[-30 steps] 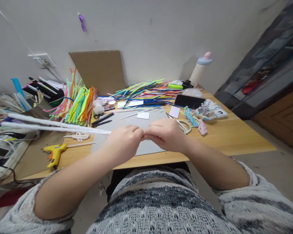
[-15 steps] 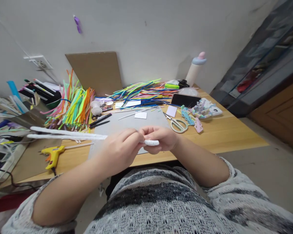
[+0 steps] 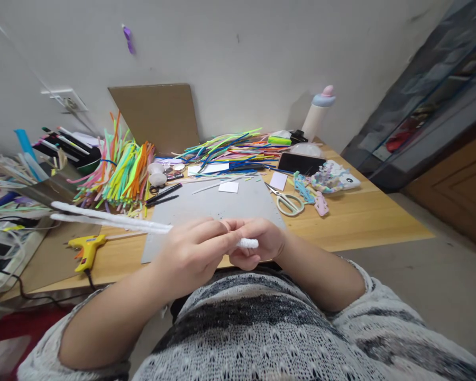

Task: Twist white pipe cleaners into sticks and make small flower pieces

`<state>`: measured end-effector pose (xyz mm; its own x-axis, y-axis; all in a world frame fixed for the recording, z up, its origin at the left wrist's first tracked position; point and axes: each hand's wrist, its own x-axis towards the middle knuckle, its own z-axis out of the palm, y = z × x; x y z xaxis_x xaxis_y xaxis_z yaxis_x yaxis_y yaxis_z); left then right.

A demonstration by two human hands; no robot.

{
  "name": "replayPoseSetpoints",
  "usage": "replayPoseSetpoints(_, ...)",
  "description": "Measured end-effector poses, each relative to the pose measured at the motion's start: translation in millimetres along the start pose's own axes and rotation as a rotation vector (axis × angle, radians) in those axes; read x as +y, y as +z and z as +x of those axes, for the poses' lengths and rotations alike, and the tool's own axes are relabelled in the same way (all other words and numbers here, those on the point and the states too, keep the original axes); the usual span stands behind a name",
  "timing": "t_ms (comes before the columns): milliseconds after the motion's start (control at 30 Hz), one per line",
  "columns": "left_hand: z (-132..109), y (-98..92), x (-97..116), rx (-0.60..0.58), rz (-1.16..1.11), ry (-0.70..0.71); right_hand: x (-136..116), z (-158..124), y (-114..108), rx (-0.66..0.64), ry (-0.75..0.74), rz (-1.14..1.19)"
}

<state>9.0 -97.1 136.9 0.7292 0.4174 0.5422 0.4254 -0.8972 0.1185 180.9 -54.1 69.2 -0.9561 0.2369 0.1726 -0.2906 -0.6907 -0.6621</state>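
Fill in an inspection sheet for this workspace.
Surface: wooden table, grey mat on it.
Job's things: white fuzzy stems, long ends reaching left; short white end showing by the right hand.
Clutter: bundle of coloured stems, loose coloured heap, scissors, glue gun.
Hands: left hand closed on the stems; right fingers curled near the short end, grip partly hidden.
Cables: black cord at the glue gun; plug in the wall outlet.
Surroundings: cardboard panel against the grey wall.

Fuzzy white stems [image 3: 103, 215], wood-grained tabletop [image 3: 360, 219], matt cardboard panel [image 3: 154, 116], smooth plastic glue gun [image 3: 88, 253], knitted-cloth sweater [image 3: 262, 328]
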Motion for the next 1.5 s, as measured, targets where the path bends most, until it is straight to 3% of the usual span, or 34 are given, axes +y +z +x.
replayPoseSetpoints(100,-6,3.1,1,0.01,0.052,0.056,6,-2,3,0.073,-0.059,-0.062)
replayPoseSetpoints(200,-17,7.2,1,0.042,0.096,0.091,12,-7,11,0.269,-0.172,-0.189)
replayPoseSetpoints(433,-33,15.9,0,0.107,0.189,0.135,27,-22,37,0.665,-0.342,-0.831)
replayPoseSetpoints(600,-28,21.6,-3,0.058,0.16,0.02,33,-19,31,0.776,-0.396,-1.072)
replayPoseSetpoints(800,-17,31.3,-17,-0.003,0.183,-0.007,30,-8,9,0.843,-0.458,-0.931)
replayPoseSetpoints(967,-16,43.0,-31,0.045,0.119,-0.071,25,-3,-3,0.862,-0.498,-0.85)
replayPoseSetpoints(1233,-20,56.5,-51,-0.054,0.135,0.043,21,-4,-21,0.927,-0.196,-0.607)
replayPoseSetpoints(1367,-18,63.2,-56,-0.093,0.249,0.04,24,-3,-33,0.938,-0.168,-0.547)
replayPoseSetpoints(1500,-15,69.4,-61,-0.21,0.312,-0.046,25,-2,-41,0.954,-0.161,-0.515)
